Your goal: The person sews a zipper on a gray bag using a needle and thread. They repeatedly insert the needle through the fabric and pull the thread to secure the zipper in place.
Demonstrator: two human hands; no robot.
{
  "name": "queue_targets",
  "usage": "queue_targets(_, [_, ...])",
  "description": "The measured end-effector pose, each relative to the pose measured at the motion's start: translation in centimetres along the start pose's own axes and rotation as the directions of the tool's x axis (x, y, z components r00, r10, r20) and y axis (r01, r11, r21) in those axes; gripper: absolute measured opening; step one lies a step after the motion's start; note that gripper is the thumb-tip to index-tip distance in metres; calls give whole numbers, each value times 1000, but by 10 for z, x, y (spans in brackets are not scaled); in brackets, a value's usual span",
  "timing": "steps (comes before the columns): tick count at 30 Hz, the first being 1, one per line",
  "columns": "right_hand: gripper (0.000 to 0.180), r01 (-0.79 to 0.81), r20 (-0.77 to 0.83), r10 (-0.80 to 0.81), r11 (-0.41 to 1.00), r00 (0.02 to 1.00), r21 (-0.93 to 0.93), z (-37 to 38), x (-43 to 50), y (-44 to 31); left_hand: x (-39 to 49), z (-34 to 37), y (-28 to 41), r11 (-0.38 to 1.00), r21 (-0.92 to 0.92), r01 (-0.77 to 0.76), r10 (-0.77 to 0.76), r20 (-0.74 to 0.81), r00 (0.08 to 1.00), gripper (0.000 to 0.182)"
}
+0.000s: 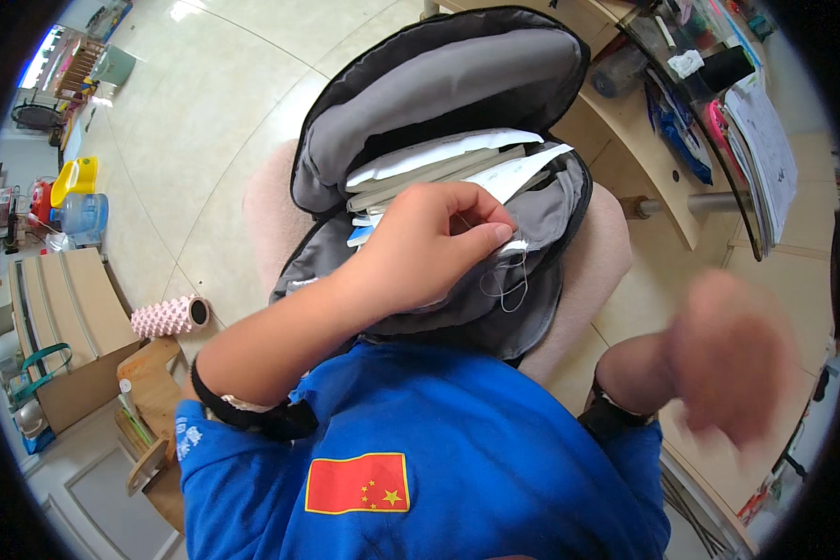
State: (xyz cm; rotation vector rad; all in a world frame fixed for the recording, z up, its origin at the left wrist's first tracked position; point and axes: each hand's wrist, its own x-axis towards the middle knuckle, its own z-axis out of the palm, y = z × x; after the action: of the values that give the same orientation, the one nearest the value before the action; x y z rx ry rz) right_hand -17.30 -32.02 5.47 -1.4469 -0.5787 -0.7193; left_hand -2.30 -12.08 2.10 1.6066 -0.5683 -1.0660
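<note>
An unzipped grey backpack point(448, 84) with black trim lies across my lap, its lid flap folded back. Books and papers point(434, 164) fill the main compartment. My left hand point(430, 245) reaches over the bag, thumb and forefinger pinching the grey fabric edge point(542, 227) of the opening. A small white patch shows by the thumb tip, and loose pale thread point(514, 280) hangs in loops just below it. My right hand point(731, 357) is raised out to the right, away from the bag. Motion blur hides its fingers and anything in them.
On the right, a desk point(644, 147) with a dark glass top carries papers point(763, 154) and small items. A pink foam roller point(171, 316) lies on the tiled floor at left, near a wooden stool point(147, 371). Beyond are a blue water jug point(84, 217) and yellow plastic container point(75, 182).
</note>
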Motion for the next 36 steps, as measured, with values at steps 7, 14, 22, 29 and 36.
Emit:
queue_targets(7, [27,-460,-53,523,691,850,-557,17,-19,52,15,-4,6,978,-87,190,-173,174,969,13])
queue_targets(14, [20,-324,30,403,777,915,-540,16,-23,58,21,-1,-3,979,-180,96,-52,236,970,10])
queue_targets(22, [19,-317,-2,365,804,931,-503,22,-27,62,10,0,-7,929,-363,76,-33,123,992,7])
queue_targets(29, [20,-266,8,317,811,948,-520,21,-27,63,14,4,-12,888,-456,60,34,197,980,11])
queue_targets(36, [19,-206,85,299,809,950,-550,20,-24,65,13,5,-15,882,-471,33,59,179,982,9])
